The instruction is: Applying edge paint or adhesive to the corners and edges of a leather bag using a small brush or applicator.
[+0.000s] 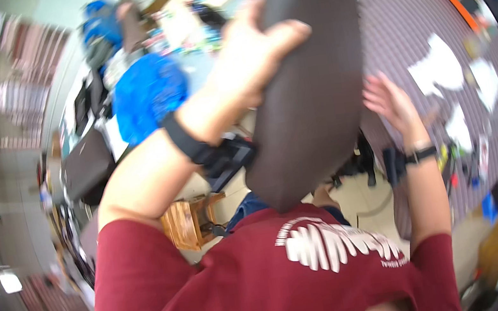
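A long dark brown, leather-look padded cushion (315, 81) is held up in front of me, tilted, with its lower end close to my maroon shirt. Its left edge is gripped by my left hand (259, 48), the thumb lying over the front face and part of the fingers hidden or blurred. Beside the right edge, my right hand (390, 102) has its fingers stretched out. Whether those fingertips touch the cushion I cannot tell. Each wrist has a black strap with a small dark device.
A striped table (390, 25) on the right bears white cut pieces (438, 66) and scattered tools. To the left are a blue plastic bag (150, 96) and another brown padded piece (88, 163). A wooden stool (185, 223) stands below on the floor.
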Demonstrator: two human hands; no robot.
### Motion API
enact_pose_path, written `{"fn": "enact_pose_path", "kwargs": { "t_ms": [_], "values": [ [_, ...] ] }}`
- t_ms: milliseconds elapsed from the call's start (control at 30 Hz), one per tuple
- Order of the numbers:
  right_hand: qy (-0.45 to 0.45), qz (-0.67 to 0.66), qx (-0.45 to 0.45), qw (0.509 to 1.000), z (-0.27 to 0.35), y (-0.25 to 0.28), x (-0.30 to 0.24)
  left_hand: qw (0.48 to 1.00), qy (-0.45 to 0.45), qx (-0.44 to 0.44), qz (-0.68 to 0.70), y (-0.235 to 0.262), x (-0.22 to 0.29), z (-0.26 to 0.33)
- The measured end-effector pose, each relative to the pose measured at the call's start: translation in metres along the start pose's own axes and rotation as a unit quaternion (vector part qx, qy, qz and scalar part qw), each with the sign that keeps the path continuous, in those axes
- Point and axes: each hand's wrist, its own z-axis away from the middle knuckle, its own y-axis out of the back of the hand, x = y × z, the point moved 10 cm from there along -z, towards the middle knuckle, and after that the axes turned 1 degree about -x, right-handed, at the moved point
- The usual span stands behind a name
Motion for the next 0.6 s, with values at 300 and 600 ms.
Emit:
{"fn": "enact_pose_path", "kwargs": {
  "t_ms": [300, 600],
  "values": [
    [0.103, -0.115, -0.016, 0.988, -0.01, -0.147, 0.041, 0.96, -0.055, -0.052, 0.271, 0.149, -0.012, 0.067],
    [0.147, 0.065, -0.204, 0.966, -0.038, -0.42, 0.047, 0.919, -0.097, 0.105, 0.367, 0.46, -0.135, 0.139]
  ]
}}
